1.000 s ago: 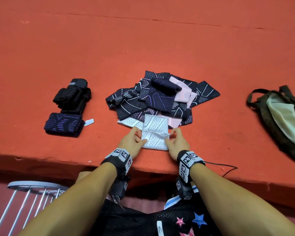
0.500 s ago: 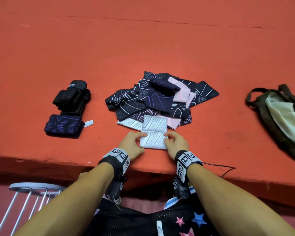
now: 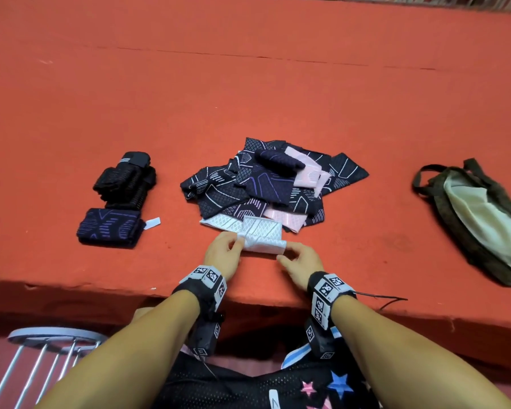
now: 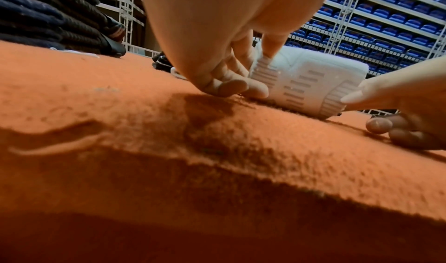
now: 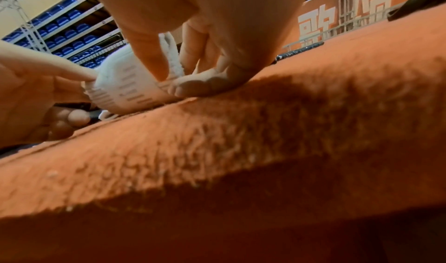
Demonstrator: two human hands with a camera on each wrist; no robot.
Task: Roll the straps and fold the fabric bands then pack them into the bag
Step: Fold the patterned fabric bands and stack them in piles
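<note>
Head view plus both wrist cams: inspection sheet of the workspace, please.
Surface: orange felt-covered table, worn front edge.
Job's things: white fabric band partly folded near the front edge; pile of dark and pink bands behind it; rolled black straps and a folded navy band at left; olive bag at right, open.
Clutter: small white tag beside the navy band.
Grippers: left hand and right hand pinch the white band's ends.
Cables: black cable from the right wrist.
Surroundings: metal stool lower left; shelving with blue items behind.
</note>
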